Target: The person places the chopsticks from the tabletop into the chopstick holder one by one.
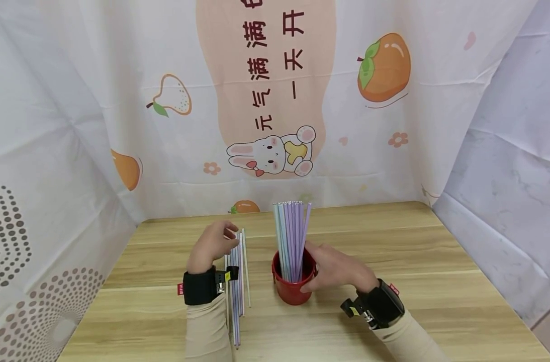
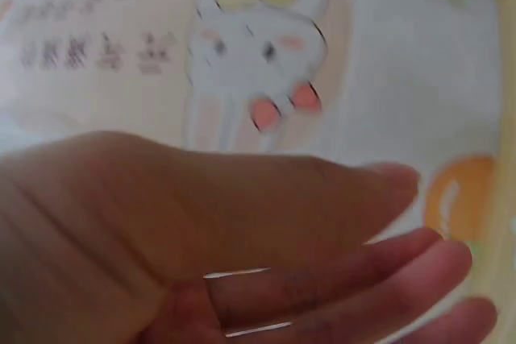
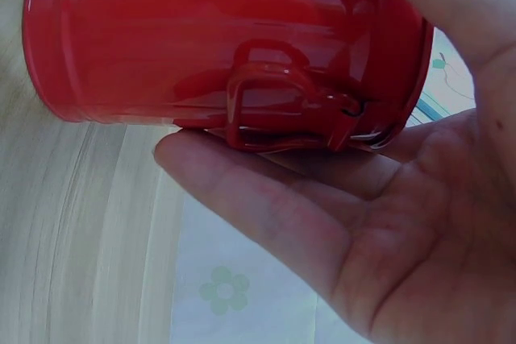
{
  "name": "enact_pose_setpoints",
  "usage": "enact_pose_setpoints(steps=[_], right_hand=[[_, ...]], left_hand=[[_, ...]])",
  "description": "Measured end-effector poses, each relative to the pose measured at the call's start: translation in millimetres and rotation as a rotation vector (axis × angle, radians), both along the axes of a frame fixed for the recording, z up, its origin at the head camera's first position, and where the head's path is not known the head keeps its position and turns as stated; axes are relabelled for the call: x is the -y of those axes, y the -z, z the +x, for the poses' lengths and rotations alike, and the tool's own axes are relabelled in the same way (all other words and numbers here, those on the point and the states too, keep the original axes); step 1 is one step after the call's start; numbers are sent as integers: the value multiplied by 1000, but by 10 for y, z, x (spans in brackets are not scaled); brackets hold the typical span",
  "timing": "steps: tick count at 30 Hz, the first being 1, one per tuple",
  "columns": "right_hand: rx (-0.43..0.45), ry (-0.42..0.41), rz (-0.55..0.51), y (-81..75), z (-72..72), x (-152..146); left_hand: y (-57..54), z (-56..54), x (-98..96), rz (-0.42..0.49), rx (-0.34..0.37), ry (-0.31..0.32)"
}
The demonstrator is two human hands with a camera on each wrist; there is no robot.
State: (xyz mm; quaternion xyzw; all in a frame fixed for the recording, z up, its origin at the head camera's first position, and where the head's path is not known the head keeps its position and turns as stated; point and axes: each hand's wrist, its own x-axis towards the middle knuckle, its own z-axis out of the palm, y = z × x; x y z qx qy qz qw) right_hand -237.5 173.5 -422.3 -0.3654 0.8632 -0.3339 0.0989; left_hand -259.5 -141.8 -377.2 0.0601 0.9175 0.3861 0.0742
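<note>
A small red bucket (image 1: 293,292) stands upright on the table, with a bundle of blue and purple straws (image 1: 293,241) rising out of it. My right hand (image 1: 336,266) grips the bucket from the right, thumb at the near side and fingers behind. In the right wrist view, fingers lie along the bucket wall (image 3: 185,30) beside its wire handle loop (image 3: 270,106). To the left, more pale straws (image 1: 236,301) lie lengthwise on the tabletop. My left hand (image 1: 213,245) hovers at their far end, fingers loosely bent; nothing shows between thumb and fingers in the left wrist view.
The wood-grain table (image 1: 392,241) ends at a hanging printed cloth (image 1: 166,151) at the back. Light cloths also hang at the left and right sides. One straw (image 1: 247,271) lies slightly apart from the others, nearer the bucket.
</note>
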Motion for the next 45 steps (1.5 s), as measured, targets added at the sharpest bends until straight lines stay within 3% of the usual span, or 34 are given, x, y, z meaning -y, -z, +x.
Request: enact_pose_setpoints(steps=[8,15,23,31,38,45], right_hand=[[-1,5,2,-13,12,-8],[4,-4,-6,-14,8,-1],[4,-19,-18,-8,-3,-1],[-12,-9,-3,-31,3,2],[-10,-10,-1,-27,0,4],[0,-7,1,1,-6,-1]], left_hand=[[207,-91,231,-6,224,-39],[405,-156,275,-29,303,-82],[551,-200,277,-150,261,-79],[659,-245,251,-183,238,-169],[683,-249,218,-249,223,-227],[648,-204,224,-228,247,-232]])
